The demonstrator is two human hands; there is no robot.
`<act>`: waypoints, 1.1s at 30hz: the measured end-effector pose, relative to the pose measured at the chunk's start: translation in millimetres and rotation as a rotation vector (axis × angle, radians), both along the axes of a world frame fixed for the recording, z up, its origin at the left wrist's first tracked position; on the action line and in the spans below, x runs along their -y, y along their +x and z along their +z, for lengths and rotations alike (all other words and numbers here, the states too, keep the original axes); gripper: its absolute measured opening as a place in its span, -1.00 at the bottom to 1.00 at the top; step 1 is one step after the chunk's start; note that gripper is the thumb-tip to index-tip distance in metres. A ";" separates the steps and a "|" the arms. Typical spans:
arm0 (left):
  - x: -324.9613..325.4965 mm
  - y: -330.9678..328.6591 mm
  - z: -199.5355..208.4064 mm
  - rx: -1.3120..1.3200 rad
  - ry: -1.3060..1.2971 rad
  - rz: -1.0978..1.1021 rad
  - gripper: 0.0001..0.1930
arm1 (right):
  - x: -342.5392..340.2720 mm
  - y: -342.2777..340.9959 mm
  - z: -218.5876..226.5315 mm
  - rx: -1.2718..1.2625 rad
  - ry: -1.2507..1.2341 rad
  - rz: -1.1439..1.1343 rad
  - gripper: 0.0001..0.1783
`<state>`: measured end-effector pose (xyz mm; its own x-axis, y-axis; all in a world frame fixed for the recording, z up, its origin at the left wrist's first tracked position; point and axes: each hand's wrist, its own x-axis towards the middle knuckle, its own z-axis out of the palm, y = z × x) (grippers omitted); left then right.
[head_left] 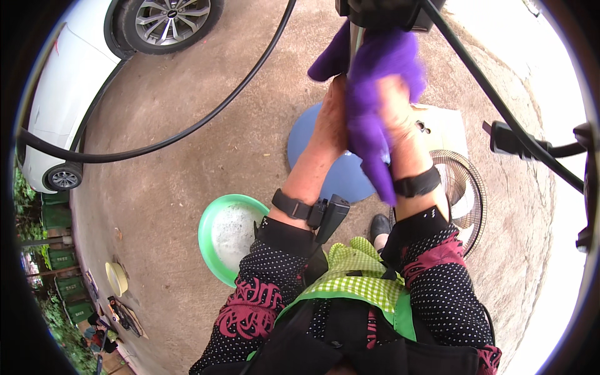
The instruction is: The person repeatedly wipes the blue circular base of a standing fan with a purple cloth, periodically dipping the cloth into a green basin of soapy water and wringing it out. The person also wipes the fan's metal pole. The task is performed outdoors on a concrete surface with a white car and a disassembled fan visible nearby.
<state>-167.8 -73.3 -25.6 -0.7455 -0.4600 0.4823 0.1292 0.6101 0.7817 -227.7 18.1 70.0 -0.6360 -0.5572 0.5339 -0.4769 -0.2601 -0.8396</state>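
Both my arms reach up to the top middle of the head view. My right hand (pixel 395 97) is blurred by motion and closed on a purple cloth (pixel 365 109), whose loose end hangs down along my forearm. My left hand (pixel 337 94) is raised just left of it. The cloth and a narrow, shiny upright piece (pixel 355 47) hide its fingers, so what it holds cannot be made out. Beneath my hands is a round blue surface (pixel 340 178), partly covered by my arms. A round black wire fan guard (pixel 478 187) lies beside my right forearm.
A green basin (pixel 209 240) of foamy water stands on the concrete at left. A pale flat sheet (pixel 450 122) lies behind the fan guard. Black cables (pixel 244 84) loop across the view. A white car (pixel 69 81) is at far left, a yellow basin (pixel 117 279) at lower left.
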 end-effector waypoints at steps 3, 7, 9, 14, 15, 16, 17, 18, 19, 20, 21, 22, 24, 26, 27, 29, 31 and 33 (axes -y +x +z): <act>7.9 -23.7 5.1 -0.062 0.002 0.050 -0.45 | 5.8 10.5 1.6 0.084 -0.027 0.024 -0.55; 11.1 -34.8 12.5 -0.133 0.014 0.084 -0.45 | 23.9 36.7 39.9 0.380 -0.216 -0.081 -0.53; 7.9 -25.3 14.6 -0.119 0.005 0.081 -0.44 | 31.1 57.8 69.0 0.274 -0.257 -0.265 -0.58; -4.2 9.7 14.9 0.001 0.015 0.001 -0.43 | 30.0 83.1 109.3 0.021 -0.263 -0.632 -0.61; -5.8 11.8 14.3 0.005 0.015 -0.009 -0.43 | 21.9 74.0 107.6 -0.082 -0.272 -0.547 -0.56; -6.3 13.1 13.2 -0.007 0.011 -0.004 -0.43 | 28.7 66.1 105.9 -0.100 -0.369 -0.486 -0.55; -7.1 13.5 11.9 -0.013 0.010 0.003 -0.43 | 34.3 58.8 103.8 -0.119 -0.463 -0.420 -0.54; -6.2 12.1 10.4 -0.018 0.004 0.007 -0.42 | 40.1 49.9 99.1 -0.140 -0.552 -0.349 -0.53; -7.0 11.9 8.4 -0.028 -0.015 0.014 -0.42 | 42.3 51.7 96.5 -0.155 -0.553 -0.361 -0.57; -2.9 9.9 7.0 -0.034 -0.063 -0.002 -0.42 | 41.5 51.7 92.0 -0.147 -0.532 -0.363 -0.61; -2.6 8.8 4.9 0.020 -0.051 -0.018 -0.42 | 39.8 50.8 90.8 -0.129 -0.485 -0.359 -0.65; -2.6 8.6 2.6 0.003 0.054 -0.049 -0.44 | 37.0 48.0 90.3 -0.087 -0.414 -0.346 -0.69; -1.5 7.4 -0.2 -0.008 0.065 -0.082 -0.43 | 27.0 43.5 90.7 -0.041 -0.230 -0.278 -0.78; 0.1 6.1 -1.4 -0.067 0.015 -0.113 -0.43 | 21.5 37.8 86.7 0.090 -0.146 -0.210 -0.79; 1.0 5.6 -1.3 -0.101 -0.070 -0.099 -0.46 | 21.2 34.1 82.0 0.205 -0.156 -0.172 -0.79; 3.3 6.1 0.2 -0.111 -0.184 -0.049 -0.50 | 22.9 26.1 68.8 0.445 -0.173 -0.096 -0.77; 4.9 9.8 2.1 -0.036 -0.233 0.010 -0.54 | 30.2 16.8 52.2 0.329 -0.216 -0.147 -0.65; 8.2 13.2 4.7 0.373 -0.246 -0.045 -0.59 | 37.7 7.9 34.6 0.090 -0.117 -0.269 -0.49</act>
